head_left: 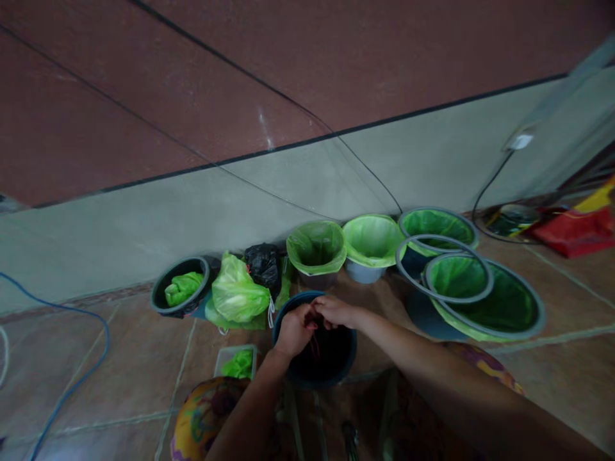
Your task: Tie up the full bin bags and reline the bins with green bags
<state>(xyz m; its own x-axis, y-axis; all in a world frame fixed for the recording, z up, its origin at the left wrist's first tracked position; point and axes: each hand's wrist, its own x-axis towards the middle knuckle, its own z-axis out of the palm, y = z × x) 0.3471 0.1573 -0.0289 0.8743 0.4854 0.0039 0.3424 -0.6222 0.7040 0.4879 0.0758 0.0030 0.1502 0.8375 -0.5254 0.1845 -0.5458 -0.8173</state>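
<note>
a: you look partway through, i'd judge. the dark bin in front of you seems unfinished: red string dangles into it.
b: and your grip? your left hand and right hand meet over the far rim, fingers closed narrowly on that red string, it seems; your fingertips are partly hidden.
a: is anything inside your dark bin? it's too dark in there to tell.
b: by the wall you have more to show: the brown bin and the pale bin both have green liners spread over their rims, so those look done.
a: to your right, the large bin is green-lined too, with a grey ring lying across it.
b: to your left, the black-lined bin holds crumpled green plastic, and your clear box holds another green wad; those bits look left over.
</note>
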